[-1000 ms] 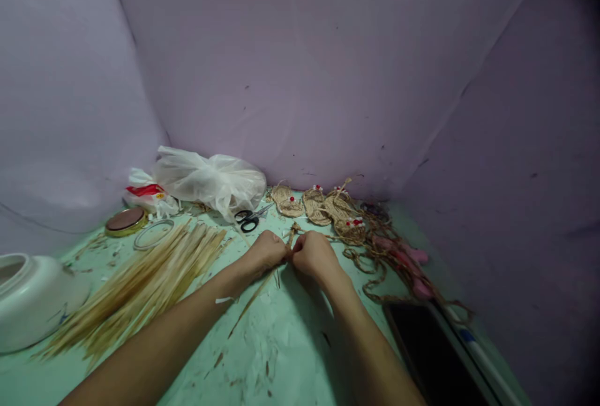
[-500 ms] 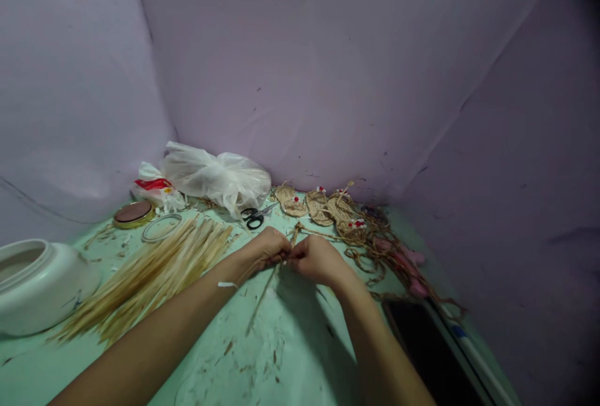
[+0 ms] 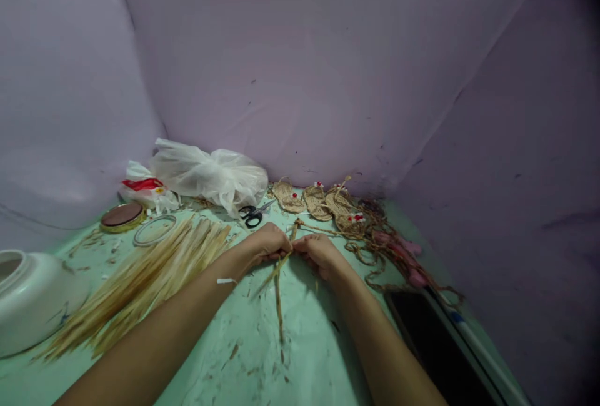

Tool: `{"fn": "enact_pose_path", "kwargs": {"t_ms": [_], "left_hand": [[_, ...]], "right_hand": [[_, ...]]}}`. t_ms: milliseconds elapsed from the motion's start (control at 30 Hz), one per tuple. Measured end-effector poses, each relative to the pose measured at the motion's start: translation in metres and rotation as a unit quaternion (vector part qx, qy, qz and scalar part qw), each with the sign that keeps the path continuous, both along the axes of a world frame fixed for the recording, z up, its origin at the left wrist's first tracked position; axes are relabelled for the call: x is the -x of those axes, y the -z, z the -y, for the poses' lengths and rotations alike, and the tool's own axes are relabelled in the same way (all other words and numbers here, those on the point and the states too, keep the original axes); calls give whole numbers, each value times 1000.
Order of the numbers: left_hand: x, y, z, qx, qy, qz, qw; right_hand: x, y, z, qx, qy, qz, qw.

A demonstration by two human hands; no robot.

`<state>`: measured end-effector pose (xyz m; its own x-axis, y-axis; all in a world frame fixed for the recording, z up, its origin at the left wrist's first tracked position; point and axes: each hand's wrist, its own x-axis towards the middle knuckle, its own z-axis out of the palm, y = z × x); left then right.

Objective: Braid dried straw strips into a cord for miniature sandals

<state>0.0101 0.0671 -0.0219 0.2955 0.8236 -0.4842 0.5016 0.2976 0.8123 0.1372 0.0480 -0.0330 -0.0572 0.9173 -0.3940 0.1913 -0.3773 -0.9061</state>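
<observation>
Both hands meet near the middle of the green table (image 3: 244, 343). My left hand (image 3: 270, 242) is closed, pinching a thin tan fibre braid (image 3: 295, 231) whose knotted end lies just beyond the fingers. From the other side my right hand (image 3: 319, 251) pinches at the same braid, its fingertips touching or nearly touching the left ones. Loose fibre strands (image 3: 278, 297) hang down below the hands toward me. A twisted cord (image 3: 321, 229) runs from the knotted end to the right. Exactly how the fingers part the strands is hidden.
Dry fibre strips (image 3: 154, 281) lie left, beside a white jar (image 3: 42, 306). Scissors (image 3: 253, 213), a plastic bag (image 3: 213, 175), a ring (image 3: 154, 231) and a round tin (image 3: 122, 215) sit behind. Small woven slippers (image 3: 316, 203) line the wall. A dark flat device (image 3: 435, 343) lies right, near tangled cords (image 3: 375, 262).
My right hand has shifted slightly and its fingers have turned at the braid. The strands below now hang in different positions, one almost straight down. The view has tilted a little.
</observation>
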Motion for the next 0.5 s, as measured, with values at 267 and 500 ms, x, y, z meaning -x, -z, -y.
{"fn": "enact_pose_path", "kwargs": {"t_ms": [267, 500], "left_hand": [[3, -18, 14, -161, 37, -213, 963], [-17, -11, 42, -293, 28, -238, 926]], "right_hand": [[2, 0, 2, 0, 3, 32, 999], [2, 8, 3, -7, 14, -46, 999]]}}
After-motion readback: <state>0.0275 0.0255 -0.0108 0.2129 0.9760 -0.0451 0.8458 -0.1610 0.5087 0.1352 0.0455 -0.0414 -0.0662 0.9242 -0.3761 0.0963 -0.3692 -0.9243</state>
